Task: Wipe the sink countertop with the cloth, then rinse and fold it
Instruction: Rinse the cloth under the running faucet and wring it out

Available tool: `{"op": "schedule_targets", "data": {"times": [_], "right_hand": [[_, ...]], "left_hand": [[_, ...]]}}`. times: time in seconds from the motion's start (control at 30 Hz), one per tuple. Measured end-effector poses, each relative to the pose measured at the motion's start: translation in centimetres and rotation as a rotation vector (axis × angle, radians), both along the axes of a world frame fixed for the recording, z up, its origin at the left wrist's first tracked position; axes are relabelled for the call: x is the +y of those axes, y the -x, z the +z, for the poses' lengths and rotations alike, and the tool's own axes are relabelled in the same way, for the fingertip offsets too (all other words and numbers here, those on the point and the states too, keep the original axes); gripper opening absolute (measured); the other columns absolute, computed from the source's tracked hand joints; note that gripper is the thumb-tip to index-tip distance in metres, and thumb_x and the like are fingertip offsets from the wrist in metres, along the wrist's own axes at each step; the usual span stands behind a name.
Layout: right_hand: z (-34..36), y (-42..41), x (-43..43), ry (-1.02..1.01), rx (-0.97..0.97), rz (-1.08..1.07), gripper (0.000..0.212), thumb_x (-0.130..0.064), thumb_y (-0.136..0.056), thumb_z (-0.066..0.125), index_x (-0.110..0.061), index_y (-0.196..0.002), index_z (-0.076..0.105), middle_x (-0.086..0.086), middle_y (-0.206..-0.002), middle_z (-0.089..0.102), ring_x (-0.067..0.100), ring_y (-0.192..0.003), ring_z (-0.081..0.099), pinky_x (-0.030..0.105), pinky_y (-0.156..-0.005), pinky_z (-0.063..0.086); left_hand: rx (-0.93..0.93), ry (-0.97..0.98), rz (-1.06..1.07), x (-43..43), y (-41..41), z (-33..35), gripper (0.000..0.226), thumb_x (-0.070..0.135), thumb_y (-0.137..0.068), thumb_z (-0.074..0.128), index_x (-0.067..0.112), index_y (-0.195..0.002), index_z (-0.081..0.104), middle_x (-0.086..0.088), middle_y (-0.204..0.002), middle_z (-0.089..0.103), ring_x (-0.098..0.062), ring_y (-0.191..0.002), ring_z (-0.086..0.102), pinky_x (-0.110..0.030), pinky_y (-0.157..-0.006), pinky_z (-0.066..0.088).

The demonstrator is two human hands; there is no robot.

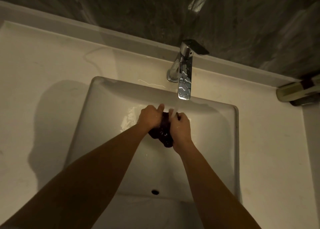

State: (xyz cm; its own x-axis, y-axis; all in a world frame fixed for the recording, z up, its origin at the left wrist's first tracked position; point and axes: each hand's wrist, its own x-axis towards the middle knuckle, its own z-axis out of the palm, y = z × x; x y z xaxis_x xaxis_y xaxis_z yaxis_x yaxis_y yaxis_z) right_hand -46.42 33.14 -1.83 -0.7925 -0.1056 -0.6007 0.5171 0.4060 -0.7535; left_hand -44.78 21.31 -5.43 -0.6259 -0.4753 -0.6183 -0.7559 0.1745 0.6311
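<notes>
1. Cloth [162, 133], dark and bunched into a wad, sits between our two hands over the middle of the sink [232, 142], right under the tap [185, 76].
2. Water [176, 107] runs from the spout and lands on the top of the wad, by our right thumb, so we judge this as the rinse step.
3. Our left hand [149, 117] is clenched on the left side of the cloth, thumb sticking up toward the stream.
4. Our right hand [181, 127] is closed around the right side, fingers wrapped on the fabric; exact fingertip contact is hidden underneath.
5. Both fists press toward each other, likely to squeeze or rub dirt out while fresh water soaks in. Held low in the basin so splash stays inside.
6. A loose end of the cloth hangs below our right wrist, dripping into the basin, we think.
7. Countertop [43, 72] on the left looks bare, with a faint wet trail near the tap base, so wiping looks done to us.
8. Some object [297, 94] lies at the far right edge of the counter, too dark to name.
9. Left to do, by our read: wring it out, shut the tap, fold. Risk: a wet wad drips on the clean counter if lifted before wringing.
</notes>
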Motion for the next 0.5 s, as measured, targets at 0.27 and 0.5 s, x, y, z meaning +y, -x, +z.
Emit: {"op": "schedule_targets", "data": {"times": [0.27, 0.5], "right_hand": [[-1.6, 0.6, 0.9, 0.246, -0.294, -0.143, 0.018, -0.019, -0.099, 0.058, -0.013, -0.084, 0.068, 0.008, -0.083, 0.066, 0.016, -0.072, 0.07, 0.029, -0.069, 0.055], [1.7, -1.0, -1.4, 0.653, -0.491, -0.512, 0.04, -0.031, -0.104, 0.043, 0.003, -0.091, 0.06, 0.026, -0.084, 0.064, 0.032, -0.083, 0.069, 0.037, -0.08, 0.054]], "left_hand": [[0.293, 0.076, -0.088, 7.0, -3.1, 5.3, 0.022, 0.033, -0.102, 0.048, 0.012, -0.11, 0.049, -0.012, -0.107, 0.064, -0.032, -0.095, 0.064, -0.045, -0.079, 0.053], [0.315, 0.352, -0.046, 6.3, -1.7, 5.8, 0.029, 0.045, -0.097, 0.051, 0.019, -0.085, 0.057, -0.001, -0.086, 0.061, -0.024, -0.079, 0.062, -0.034, -0.067, 0.042]]}}
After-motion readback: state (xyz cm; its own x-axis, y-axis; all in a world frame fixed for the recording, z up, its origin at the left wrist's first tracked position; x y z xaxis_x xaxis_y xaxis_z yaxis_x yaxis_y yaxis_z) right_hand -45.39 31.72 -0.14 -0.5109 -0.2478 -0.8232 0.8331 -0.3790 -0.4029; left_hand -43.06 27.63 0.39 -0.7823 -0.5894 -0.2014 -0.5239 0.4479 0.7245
